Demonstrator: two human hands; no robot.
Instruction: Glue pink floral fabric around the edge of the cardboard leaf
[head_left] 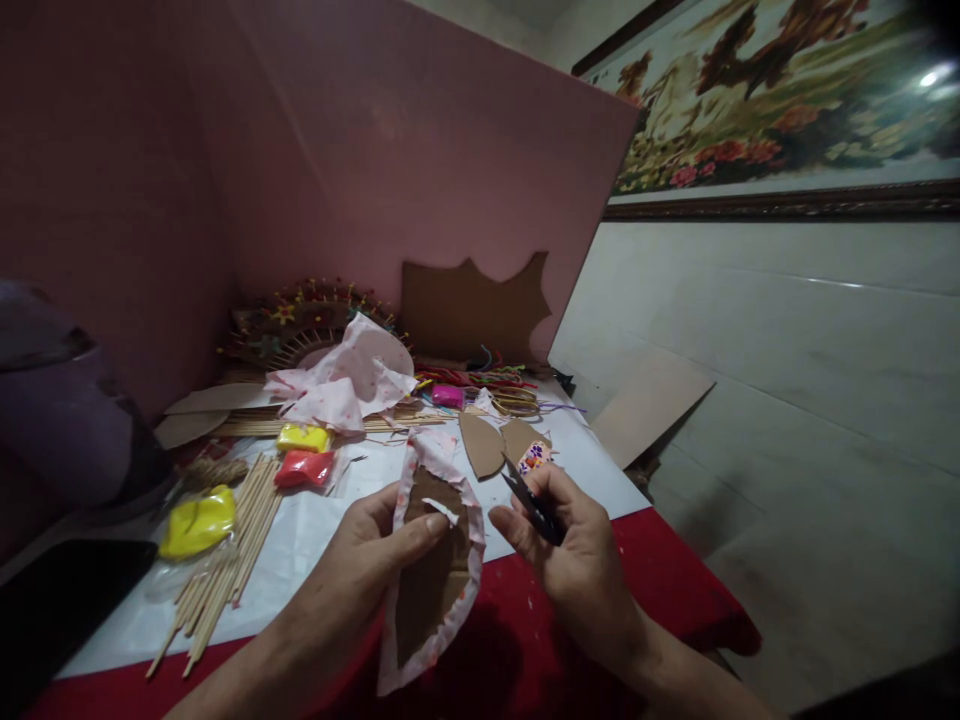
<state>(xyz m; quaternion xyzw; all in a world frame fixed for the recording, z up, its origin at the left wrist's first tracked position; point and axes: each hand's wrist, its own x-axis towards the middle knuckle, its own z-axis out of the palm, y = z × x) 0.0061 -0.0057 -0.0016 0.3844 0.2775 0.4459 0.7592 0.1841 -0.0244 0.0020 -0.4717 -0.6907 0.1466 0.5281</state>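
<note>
My left hand (352,560) grips a leaf-shaped cardboard piece (429,610), its thumb pressed on the brown face. Pale pink fabric (474,540) is folded over the edges of that piece. A small white scrap (441,510) lies by my left thumb. In my right hand (589,560) are small black scissors (538,510), pointed up and left, a little to the right of the cardboard piece and apart from it. Their handles are partly hidden by my fingers. Just beyond the scissors lie bare cardboard pieces (481,446) and a flower-patterned patch (534,456).
On the white sheet (300,570) lie wooden sticks (225,560), yellow clay (197,522), red clay (304,468) and crumpled pink fabric (349,375). A black flat object (75,600) sits at the left. A red cloth (675,580) covers the table's front edge. A cardboard panel (472,305) leans at the back.
</note>
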